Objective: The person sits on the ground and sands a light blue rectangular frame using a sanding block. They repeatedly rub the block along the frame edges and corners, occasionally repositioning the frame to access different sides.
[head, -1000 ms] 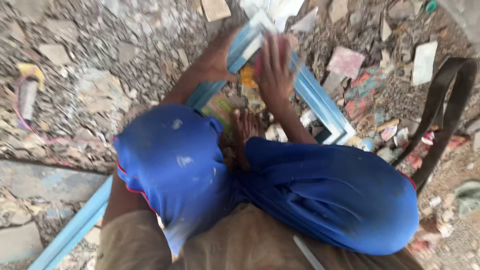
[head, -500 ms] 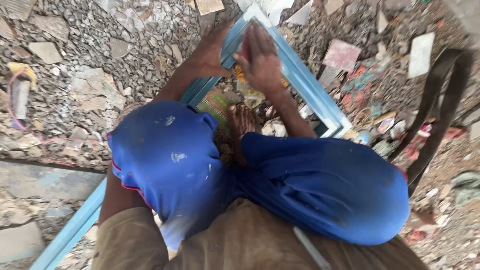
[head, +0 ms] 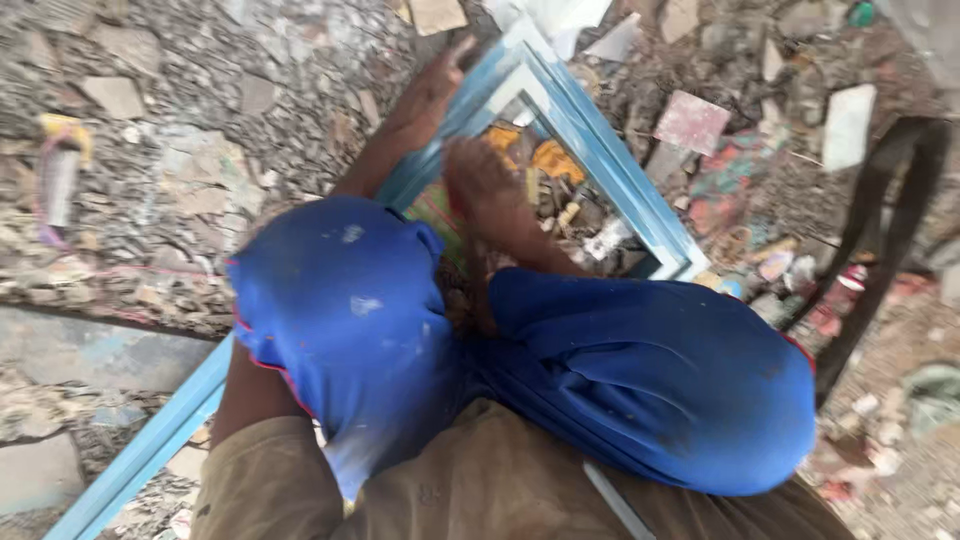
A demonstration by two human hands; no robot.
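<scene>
A rubble-strewn ground [head: 180,190] of broken tile, stone chips and scraps is seen across the whole view, and on it a long light-blue frame [head: 610,170] is laid flat, running from the lower left edge to a mitred corner at the upper centre. The frame is positioned directly in front of the crouched person, whose blue-clad knees [head: 640,380] are drawn up on either side of it, so that both arms can reach it between the legs. The left hand [head: 430,95] is placed on the outer left rail near the corner, apparently to steady the frame; it appears to be pressed flat against the rail, but whether the fingers are curled round it cannot be told. The right hand [head: 485,185] is held over the frame's opening, blurred, with fingers spread and nothing visibly gripped. The frame is made of stepped, grooved profile, dusty and pale along its edges. Through its opening, yellow and mixed-colour debris [head: 550,160] is visible. A dark strap [head: 880,220] lies well apart, at right.
</scene>
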